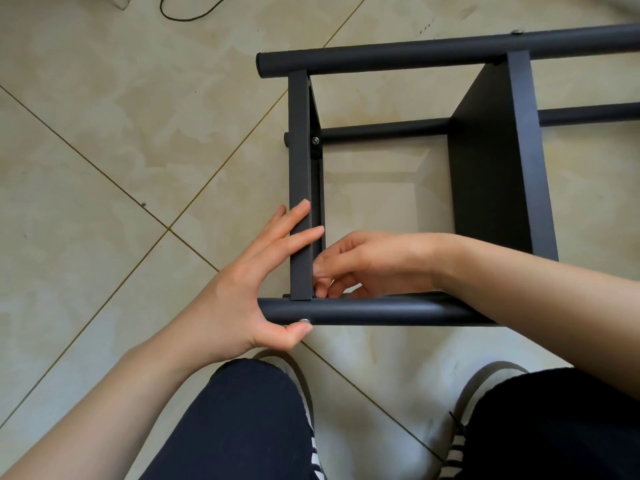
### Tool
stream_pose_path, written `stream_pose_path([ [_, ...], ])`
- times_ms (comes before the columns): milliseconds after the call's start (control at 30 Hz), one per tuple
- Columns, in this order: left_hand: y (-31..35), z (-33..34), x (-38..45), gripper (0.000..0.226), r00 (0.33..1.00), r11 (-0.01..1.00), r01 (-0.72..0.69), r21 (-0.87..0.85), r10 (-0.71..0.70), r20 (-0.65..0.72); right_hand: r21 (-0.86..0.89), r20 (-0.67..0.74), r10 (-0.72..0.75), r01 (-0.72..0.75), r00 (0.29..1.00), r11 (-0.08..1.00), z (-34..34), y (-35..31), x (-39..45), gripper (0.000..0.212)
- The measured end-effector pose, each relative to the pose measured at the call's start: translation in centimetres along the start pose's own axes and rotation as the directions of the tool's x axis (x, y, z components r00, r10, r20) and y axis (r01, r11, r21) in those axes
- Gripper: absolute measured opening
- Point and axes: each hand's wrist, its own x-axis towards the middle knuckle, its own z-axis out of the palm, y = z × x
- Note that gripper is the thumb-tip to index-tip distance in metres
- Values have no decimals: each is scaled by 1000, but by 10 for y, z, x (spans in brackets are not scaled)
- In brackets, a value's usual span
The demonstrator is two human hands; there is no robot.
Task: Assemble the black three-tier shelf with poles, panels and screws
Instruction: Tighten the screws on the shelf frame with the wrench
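Left hand's [239, 289] grip: fingers straight and spread, flat against the outer face of the end panel [300, 188], thumb tip pressing up by a silver screw head [304, 320] in the near pole [363, 310]. Right hand [363, 265] reaches inside the frame; fingertips curled and pinched at the joint where that panel meets the near pole. What they pinch is too small to make out, likely a nut or screw end.

Shelf lies on its side on the tiled floor, just ahead of the person's knees. Near-pole corner: screw seated in its hole, judged not yet tightened. Beyond it, second panel [498, 168] stands edge-on between the poles. Mid-depth, a lower pole [384, 129] shows a screw [315, 140] already fitted at the end panel. Farthest, top pole [415, 55] joins both panels, one screw head [517, 31] visible.

Judgement: four poles and two panels joined; third tier out of view to the right, unknown. Black cable [187, 12] lies beyond on the floor
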Motion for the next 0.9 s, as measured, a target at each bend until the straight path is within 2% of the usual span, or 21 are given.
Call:
stream_pose_path([
  [133,-1,4,-4,92,1000,991,26,-129,-27,-1,-80,-94,-14,6,995,997,1,5,-23,21],
  [200,-2,6,-7,88,999,980,38,-195,-40,-4,-297,-188,-40,-18,981,955,2,5,-39,21],
  [267,-2,11,-11,87,997,953,62,-295,-73,-28,-519,-270,-112,-47,956,853,3,4,-55,20],
  [333,-2,21,-17,96,985,891,99,-444,-150,-82,-612,-315,-169,-63,934,789,7,6,-68,22],
  [400,-3,31,-23,109,961,815,104,-570,-229,-153,-646,-348,-232,-54,908,761,14,9,-76,26],
  [500,-5,53,-28,108,896,690,86,-718,-369,-247,-660,-388,-308,-29,868,751,24,17,-79,22],
  [600,-2,75,-25,78,825,452,90,-887,-533,-187,-693,-410,-361,-28,838,720,30,23,-79,23],
  [633,0,82,-23,62,809,416,106,-903,-564,-165,-706,-409,-374,-29,833,708,32,24,-79,27],
  [700,1,95,-22,41,760,389,125,-913,-629,-163,-726,-400,-389,-28,830,687,34,24,-82,32],
  [800,5,101,-16,50,758,340,81,-937,-631,-164,-791,-383,-404,-69,831,608,34,26,-89,26],
  [900,13,96,-8,72,766,373,86,-924,-618,-178,-850,-387,-415,-145,823,506,37,28,-95,30],
])
